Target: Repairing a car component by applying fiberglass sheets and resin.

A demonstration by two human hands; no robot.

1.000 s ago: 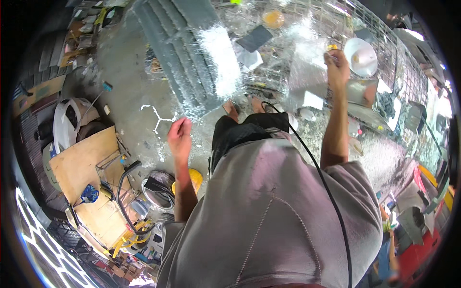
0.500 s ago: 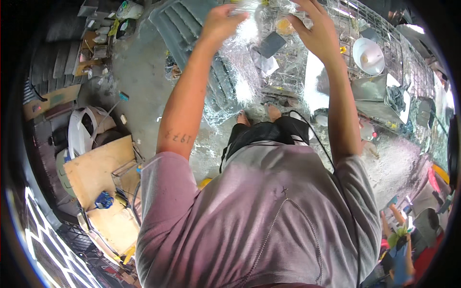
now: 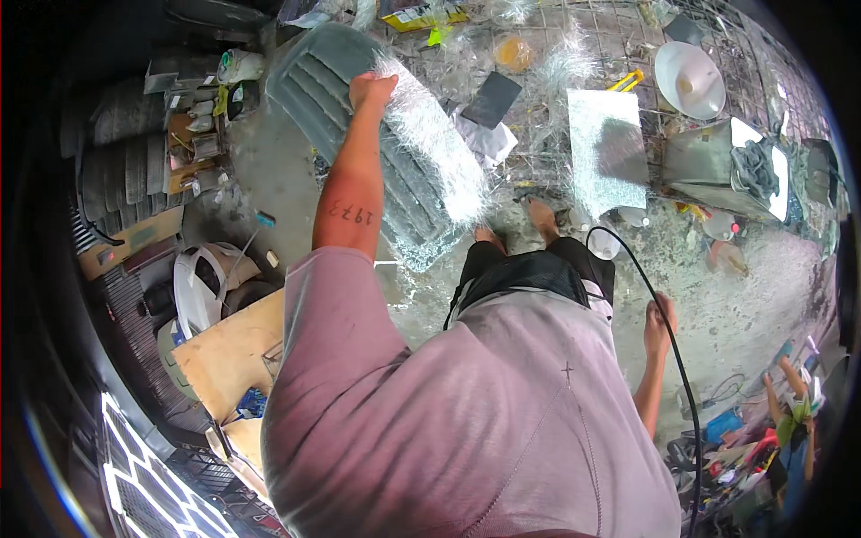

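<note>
My left hand (image 3: 372,88) is closed on the upper edge of a white, frayed fibre mat (image 3: 439,170), which lies along the right side of a large grey ribbed panel (image 3: 318,99). My right hand (image 3: 661,314) hangs low at the right, beside my body, its fingers curled where a black cable (image 3: 686,394) crosses it; what they hold, if anything, is hidden. A pale shiny sheet (image 3: 603,134) lies right of the panel, with a yellow cutter (image 3: 628,81) above it. A dark square pad (image 3: 493,99) sits between panel and sheet.
A white cone-shaped bowl (image 3: 689,82) and a metal box with dark rags (image 3: 704,166) stand at the upper right. A brown board (image 3: 224,359) and white curved part (image 3: 193,287) are at the left. Another person (image 3: 794,421) is at the lower right.
Both hands rose over the materials; since then my left hand has come down and left onto the mat on the panel, and my right hand has dropped low at the right.
</note>
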